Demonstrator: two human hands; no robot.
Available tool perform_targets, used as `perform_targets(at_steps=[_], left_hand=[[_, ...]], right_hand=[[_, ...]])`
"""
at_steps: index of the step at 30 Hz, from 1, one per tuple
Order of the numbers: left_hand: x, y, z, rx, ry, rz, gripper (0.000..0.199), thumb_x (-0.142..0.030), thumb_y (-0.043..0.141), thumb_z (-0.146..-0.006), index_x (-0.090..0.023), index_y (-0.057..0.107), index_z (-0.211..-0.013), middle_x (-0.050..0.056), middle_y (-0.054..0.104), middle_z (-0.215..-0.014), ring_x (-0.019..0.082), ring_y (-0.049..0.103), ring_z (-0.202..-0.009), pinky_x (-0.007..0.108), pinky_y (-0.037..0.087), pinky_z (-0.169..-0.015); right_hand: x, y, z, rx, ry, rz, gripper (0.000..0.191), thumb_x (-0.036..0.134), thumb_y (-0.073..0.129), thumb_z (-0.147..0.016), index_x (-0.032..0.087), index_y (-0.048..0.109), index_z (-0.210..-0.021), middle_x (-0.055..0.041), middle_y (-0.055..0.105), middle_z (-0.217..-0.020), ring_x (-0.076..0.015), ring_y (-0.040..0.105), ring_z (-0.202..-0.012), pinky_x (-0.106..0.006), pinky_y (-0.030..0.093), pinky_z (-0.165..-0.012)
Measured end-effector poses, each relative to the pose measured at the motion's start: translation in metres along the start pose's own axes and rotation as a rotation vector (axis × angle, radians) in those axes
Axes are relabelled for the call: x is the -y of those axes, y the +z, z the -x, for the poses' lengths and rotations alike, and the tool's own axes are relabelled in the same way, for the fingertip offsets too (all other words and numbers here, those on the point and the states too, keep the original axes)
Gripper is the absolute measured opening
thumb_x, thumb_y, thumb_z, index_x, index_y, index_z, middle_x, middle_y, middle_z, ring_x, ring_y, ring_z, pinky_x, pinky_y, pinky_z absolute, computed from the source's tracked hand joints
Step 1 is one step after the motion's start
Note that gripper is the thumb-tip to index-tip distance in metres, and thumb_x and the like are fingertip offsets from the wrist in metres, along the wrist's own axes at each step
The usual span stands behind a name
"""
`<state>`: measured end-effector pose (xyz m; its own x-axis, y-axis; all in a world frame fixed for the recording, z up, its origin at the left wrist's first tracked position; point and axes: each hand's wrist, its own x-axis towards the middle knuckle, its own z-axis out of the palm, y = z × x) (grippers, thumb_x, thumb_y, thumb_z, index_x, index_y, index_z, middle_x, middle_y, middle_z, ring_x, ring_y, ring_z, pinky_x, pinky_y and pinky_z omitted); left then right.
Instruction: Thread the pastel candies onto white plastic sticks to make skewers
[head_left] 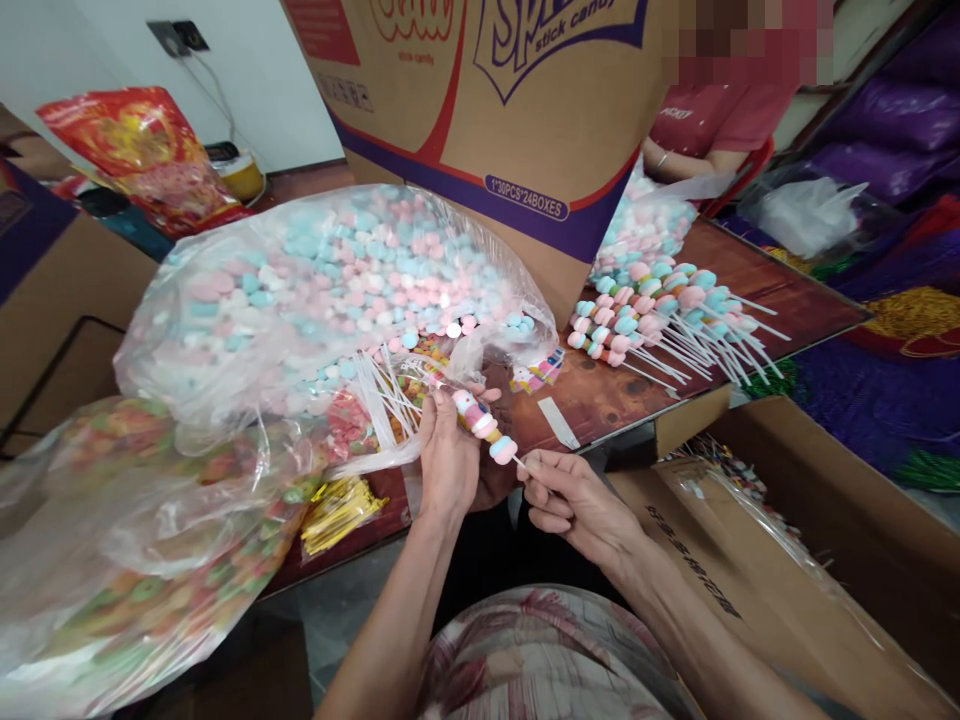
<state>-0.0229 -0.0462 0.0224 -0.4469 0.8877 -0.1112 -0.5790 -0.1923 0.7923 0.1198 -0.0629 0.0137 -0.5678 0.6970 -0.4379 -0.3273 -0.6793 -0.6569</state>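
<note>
A candy skewer of pink, white and blue marshmallows is held up between my two hands. My right hand pinches the bare lower end of its white stick. At the top end, my left hand has its fingers closed around the upper part of the skewer; its fingertips are partly hidden. Just left of that hand lie white sticks in a bundle. Behind them sits a big clear bag of marshmallows. Small printed wrappers lie on the table past my left hand.
Finished marshmallow skewers are piled at the table's right side. A large carton stands behind. Bagged ring gummies and gold twist ties lie left. An open carton is at my right. Another person sits across.
</note>
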Motion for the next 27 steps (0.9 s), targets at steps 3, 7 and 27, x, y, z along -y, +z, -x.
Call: perform_targets(at_steps=[3,7,27], left_hand=[[0.002,0.002,0.002,0.045,-0.032,0.019,0.028,-0.046,0.067,-0.085,-0.021,0.059,-0.092,0.003,0.066,-0.093,0.017,0.067,-0.085,0.028,0.052,-0.076],[0.002,0.004,0.005,0.102,-0.074,0.031,0.028,-0.043,0.068,-0.086,-0.019,0.058,-0.098,0.003,0.066,-0.09,0.014,0.066,-0.079,0.023,0.051,-0.066],[-0.011,-0.01,-0.008,0.064,-0.214,-0.013,0.028,-0.041,0.074,-0.081,-0.015,0.064,-0.087,0.005,0.071,-0.078,0.02,0.071,-0.079,0.031,0.055,-0.074]], right_hand=[[0.001,0.001,-0.005,-0.007,0.019,-0.076,0.029,0.035,0.083,-0.071,0.013,0.063,-0.073,0.0077,0.045,-0.051,0.0,0.016,-0.04,-0.016,0.011,-0.038],[0.001,0.015,-0.014,-0.091,-0.108,-0.032,0.03,0.036,0.082,-0.07,0.014,0.063,-0.073,0.0073,0.047,-0.052,-0.0001,0.017,-0.039,-0.016,0.013,-0.036],[-0.006,0.01,-0.018,-0.258,-0.916,1.231,0.022,0.022,0.043,-0.099,0.02,0.057,-0.082,-0.0033,0.058,-0.077,-0.0154,0.055,-0.071,-0.028,0.043,-0.069]])
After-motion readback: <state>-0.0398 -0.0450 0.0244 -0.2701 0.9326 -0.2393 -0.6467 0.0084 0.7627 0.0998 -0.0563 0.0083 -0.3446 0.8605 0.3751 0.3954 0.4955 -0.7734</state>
